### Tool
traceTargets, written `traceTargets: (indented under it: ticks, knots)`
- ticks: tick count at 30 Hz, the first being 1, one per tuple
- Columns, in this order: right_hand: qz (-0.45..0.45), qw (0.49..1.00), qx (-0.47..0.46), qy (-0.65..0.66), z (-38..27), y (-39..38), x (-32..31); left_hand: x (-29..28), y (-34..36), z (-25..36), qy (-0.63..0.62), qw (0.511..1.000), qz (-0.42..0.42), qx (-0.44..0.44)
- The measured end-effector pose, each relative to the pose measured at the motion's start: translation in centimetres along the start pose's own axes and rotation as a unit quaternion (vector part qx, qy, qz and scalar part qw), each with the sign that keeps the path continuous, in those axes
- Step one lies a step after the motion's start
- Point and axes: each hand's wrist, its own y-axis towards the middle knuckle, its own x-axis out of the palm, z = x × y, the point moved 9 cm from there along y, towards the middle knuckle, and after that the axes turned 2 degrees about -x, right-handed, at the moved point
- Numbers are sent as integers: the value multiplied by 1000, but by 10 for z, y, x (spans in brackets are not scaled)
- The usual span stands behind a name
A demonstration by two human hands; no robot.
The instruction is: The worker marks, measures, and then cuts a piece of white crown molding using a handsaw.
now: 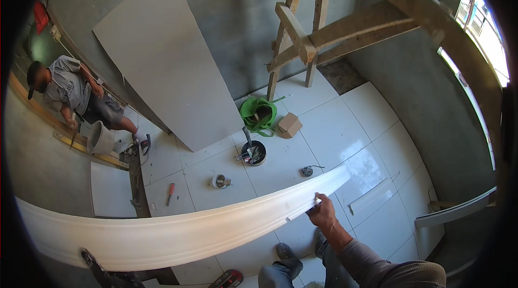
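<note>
The person's right hand (322,211) grips the lower edge of a long white plaster cornice moulding (178,231) close to its right end, fingers curled over the edge and closed on it. The left hand is out of view. From the hand the moulding runs far off to the left across the picture, held above the tiled floor (345,131), and what carries its far end cannot be seen.

A piece this long and brittle is best held level, without twisting, and supported along its length, judging by how little of it this one grip carries.

Beyond the hand, on the floor, lie a small coiled tool (307,170), a black bucket of tools (253,153), a green bag (258,115) and a cardboard box (290,125). Far to the left another person (70,94) crouches by a grey bucket (100,138). A large board (167,61) leans on the wall ahead.
</note>
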Motion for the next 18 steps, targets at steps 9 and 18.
traceTargets:
  ticks: [9, 18]
  knots:
    - [20, 992, 120, 20, 118, -81, 28, -115, 112, -13, 29, 989, 127, 76]
    - [-112, 963, 76, -233, 58, -179, 27, -128, 196, 43, -60, 960, 225, 153]
